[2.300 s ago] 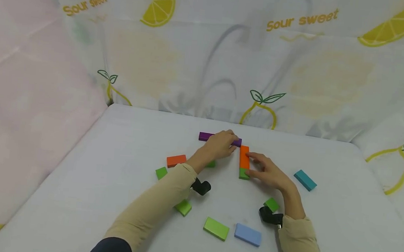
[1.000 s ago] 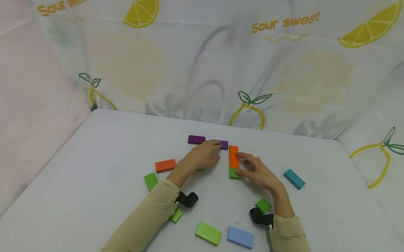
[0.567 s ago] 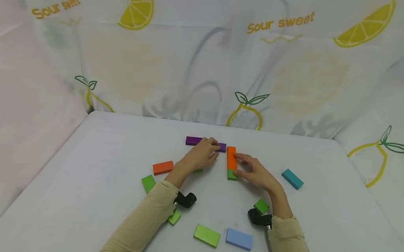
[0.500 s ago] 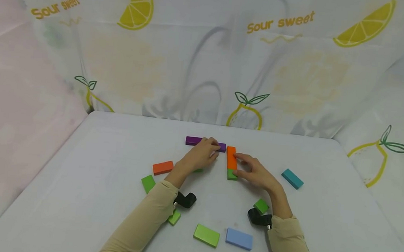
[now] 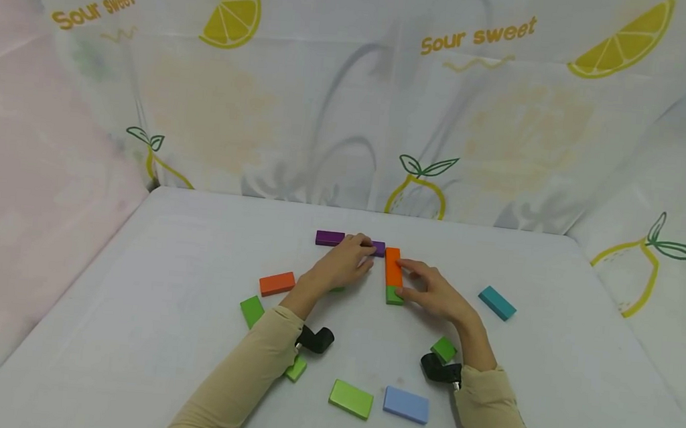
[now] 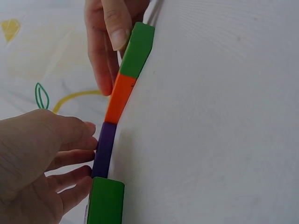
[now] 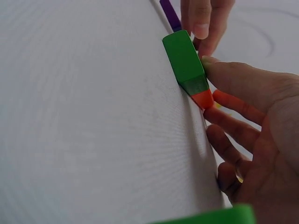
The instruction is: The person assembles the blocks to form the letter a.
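Observation:
In the head view my left hand (image 5: 342,262) lies over the right purple block (image 5: 379,249), its fingertips touching it and its thumb apart on the near side. Another purple block (image 5: 329,238) lies just left of it. My right hand (image 5: 439,292) touches the right side of an orange block (image 5: 393,272) and a green block (image 5: 393,296) that abut end to end. In the left wrist view, a purple block (image 6: 104,149) meets the orange block (image 6: 120,99). The right wrist view has my thumb at the green block (image 7: 186,56), with the other fingers spread loosely.
A red-orange block (image 5: 277,284) and several green blocks, one of them a green block (image 5: 252,311), lie around my left forearm. Nearer the front are a light green block (image 5: 351,399) and a blue block (image 5: 406,405). A teal block (image 5: 496,303) lies at right.
The head view has shifted slightly. The right purple block has come a little nearer and now lies beside the orange block's far end. My right hand has barely moved.

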`<state>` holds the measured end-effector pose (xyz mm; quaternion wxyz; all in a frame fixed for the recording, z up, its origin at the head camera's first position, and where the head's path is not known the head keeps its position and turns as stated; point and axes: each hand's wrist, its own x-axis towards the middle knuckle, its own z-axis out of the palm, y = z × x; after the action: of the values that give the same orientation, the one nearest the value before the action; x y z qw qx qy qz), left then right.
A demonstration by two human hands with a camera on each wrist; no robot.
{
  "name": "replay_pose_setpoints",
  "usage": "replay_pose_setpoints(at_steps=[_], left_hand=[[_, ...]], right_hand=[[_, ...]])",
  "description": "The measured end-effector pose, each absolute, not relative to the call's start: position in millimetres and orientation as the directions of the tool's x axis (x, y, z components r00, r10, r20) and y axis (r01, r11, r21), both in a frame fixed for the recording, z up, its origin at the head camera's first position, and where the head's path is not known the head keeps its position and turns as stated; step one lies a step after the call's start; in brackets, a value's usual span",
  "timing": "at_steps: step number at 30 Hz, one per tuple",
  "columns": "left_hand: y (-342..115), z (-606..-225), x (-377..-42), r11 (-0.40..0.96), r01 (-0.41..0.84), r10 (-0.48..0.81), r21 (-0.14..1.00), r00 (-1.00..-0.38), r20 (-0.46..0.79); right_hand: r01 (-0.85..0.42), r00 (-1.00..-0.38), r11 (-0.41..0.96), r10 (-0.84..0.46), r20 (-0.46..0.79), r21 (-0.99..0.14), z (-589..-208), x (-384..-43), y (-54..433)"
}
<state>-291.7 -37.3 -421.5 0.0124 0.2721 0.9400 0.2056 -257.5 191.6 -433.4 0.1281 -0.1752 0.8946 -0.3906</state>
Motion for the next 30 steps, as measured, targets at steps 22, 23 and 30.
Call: replay_pose_setpoints(at_steps=[22, 23, 30], left_hand=[[-34.2, -418.3, -287.5, 0.767, 0.492, 0.512, 0.413, -0.856, 0.07], [-34.1, -418.4, -287.6, 0.765, 0.493, 0.512, 0.414, -0.856, 0.073], [-35.3, -418.8, -288.4, 0.764, 0.494, 0.511, 0.414, -0.856, 0.078]], right_hand=[[-0.214, -0.909, 0.627, -0.409, -0.083, -0.749, -432.2, -255.7, 190.5], [-0.213, -0.909, 0.627, -0.408, -0.083, -0.749, -432.3, -255.8, 190.5], [-0.206, -0.909, 0.635, -0.405, -0.094, -0.744, -433.9, -257.1, 190.4]])
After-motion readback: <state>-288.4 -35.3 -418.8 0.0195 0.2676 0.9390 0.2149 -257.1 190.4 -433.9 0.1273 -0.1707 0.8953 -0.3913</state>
